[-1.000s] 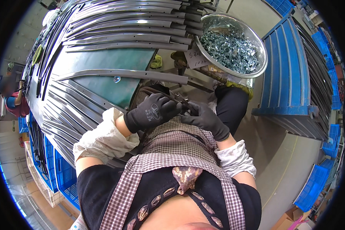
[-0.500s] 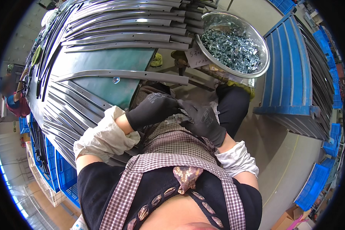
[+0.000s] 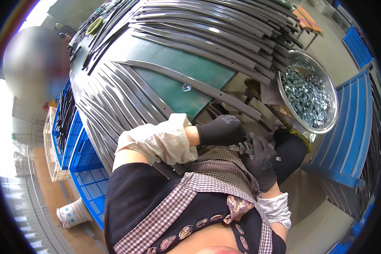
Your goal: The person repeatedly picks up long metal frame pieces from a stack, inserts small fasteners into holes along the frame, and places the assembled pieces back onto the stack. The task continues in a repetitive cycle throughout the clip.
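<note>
View swung, right hand [image 3: 261, 163] curled on apparent clips [image 3: 241, 148].

Left hand [image 3: 222, 131]: I log a black glove, faint paler print. Right hand [image 3: 260, 160]: same black, faint print; silvery piece [image 3: 241, 149] at the fingers. Sleeve cover [image 3: 156, 137], near 8 o'clock: off-white. Apron [image 3: 228, 169], 5 o'clock: small check, brownish and white. Shirt [image 3: 135, 190], 7 o'clock: black. At 12 o'clock I read strips [image 3: 207, 36] dark grey with pale glare, tabletop [image 3: 178, 95] green. Basin [image 3: 326, 75], 2 to 3 o'clock: silver; small parts [image 3: 307, 97] inside silvery, bluish-green tint. Container [image 3: 340, 127], 3 o'clock: blue. Crate [image 3: 82, 148], 8 to 9 o'clock: blue.
</note>
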### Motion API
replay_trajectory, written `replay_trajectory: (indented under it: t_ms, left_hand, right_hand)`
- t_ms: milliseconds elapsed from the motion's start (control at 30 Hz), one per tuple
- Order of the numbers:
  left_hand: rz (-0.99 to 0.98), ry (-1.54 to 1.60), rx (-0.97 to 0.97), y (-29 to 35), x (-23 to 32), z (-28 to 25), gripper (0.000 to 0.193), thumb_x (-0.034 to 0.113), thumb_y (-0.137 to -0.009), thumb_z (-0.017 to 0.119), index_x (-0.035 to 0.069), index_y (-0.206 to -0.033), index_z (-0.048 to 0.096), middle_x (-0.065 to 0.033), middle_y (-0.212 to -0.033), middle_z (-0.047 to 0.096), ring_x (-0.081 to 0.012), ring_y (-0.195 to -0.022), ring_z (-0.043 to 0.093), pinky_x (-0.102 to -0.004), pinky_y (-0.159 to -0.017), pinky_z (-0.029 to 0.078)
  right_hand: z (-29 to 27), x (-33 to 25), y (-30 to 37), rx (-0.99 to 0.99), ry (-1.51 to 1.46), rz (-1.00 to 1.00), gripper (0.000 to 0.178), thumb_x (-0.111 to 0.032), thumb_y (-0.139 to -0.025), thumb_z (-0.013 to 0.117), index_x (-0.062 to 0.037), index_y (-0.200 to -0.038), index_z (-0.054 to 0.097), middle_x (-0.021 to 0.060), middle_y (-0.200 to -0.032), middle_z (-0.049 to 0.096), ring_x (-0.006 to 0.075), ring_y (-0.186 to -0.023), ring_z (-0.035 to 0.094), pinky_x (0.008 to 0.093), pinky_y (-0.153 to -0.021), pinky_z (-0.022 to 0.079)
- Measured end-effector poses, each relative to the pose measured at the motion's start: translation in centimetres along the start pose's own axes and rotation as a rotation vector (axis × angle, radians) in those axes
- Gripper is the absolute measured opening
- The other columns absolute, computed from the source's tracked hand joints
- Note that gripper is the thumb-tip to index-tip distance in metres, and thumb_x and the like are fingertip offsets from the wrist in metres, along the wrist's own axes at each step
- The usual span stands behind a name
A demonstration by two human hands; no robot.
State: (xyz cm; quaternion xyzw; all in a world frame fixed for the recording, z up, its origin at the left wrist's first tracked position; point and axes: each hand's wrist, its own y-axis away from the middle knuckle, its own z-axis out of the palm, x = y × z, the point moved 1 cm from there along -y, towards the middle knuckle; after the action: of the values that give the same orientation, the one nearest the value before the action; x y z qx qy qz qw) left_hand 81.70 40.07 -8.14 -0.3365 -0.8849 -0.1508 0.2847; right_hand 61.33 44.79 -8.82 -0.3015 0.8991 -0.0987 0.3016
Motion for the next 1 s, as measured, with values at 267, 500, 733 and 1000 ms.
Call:
replay_trajectory:
  t_ms: [267,500,733,1000]
  left_hand:
    - [0.099,0.038,0.295,-0.3,-0.3,-1.9,0.029,0.034,-0.083,0.069,0.012,-0.102,0.071,-0.0147,-0.088,0.068,-0.0330,-0.084,0.068,-0.0440,-0.074,0.054]
    - [0.106,-0.532,0.249,-0.3,-7.4,-2.7,0.047,0.034,-0.086,0.067,0.019,-0.129,0.060,-0.0045,-0.119,0.066,-0.0276,-0.111,0.062,-0.0428,-0.091,0.047]
    - [0.243,-0.306,0.244,-0.4,-7.3,-3.7,0.044,0.012,-0.086,0.068,0.016,-0.130,0.062,-0.0070,-0.110,0.069,-0.0316,-0.096,0.066,-0.0434,-0.087,0.051]
    - [0.199,-0.257,0.218,0.2,-6.8,-3.8,0.045,0.021,-0.081,0.073,0.014,-0.124,0.066,-0.0073,-0.112,0.069,-0.0307,-0.102,0.065,-0.0426,-0.091,0.049]
  right_hand:
    - [0.4,0.8,0.2,0.036,-0.183,0.144,0.047,-0.028,-0.082,0.077,0.0008,-0.117,0.062,0.0174,-0.101,0.066,0.0344,-0.081,0.068,0.0422,-0.064,0.055]
    - [-1.5,3.2,0.1,0.153,-0.436,0.398,0.038,-0.012,-0.083,0.072,0.0040,-0.117,0.064,0.0134,-0.090,0.067,0.0193,-0.076,0.065,0.0314,-0.068,0.053]
    - [-1.0,5.4,1.8,0.054,-0.546,0.490,0.043,-0.013,-0.085,0.074,0.0055,-0.122,0.061,0.0172,-0.097,0.069,0.0216,-0.086,0.070,0.0320,-0.075,0.056]
    - [1.0,5.3,0.5,-0.032,-0.390,0.275,0.045,-0.013,-0.083,0.076,-0.0007,-0.124,0.062,0.0168,-0.107,0.069,0.0271,-0.091,0.070,0.0350,-0.078,0.055]
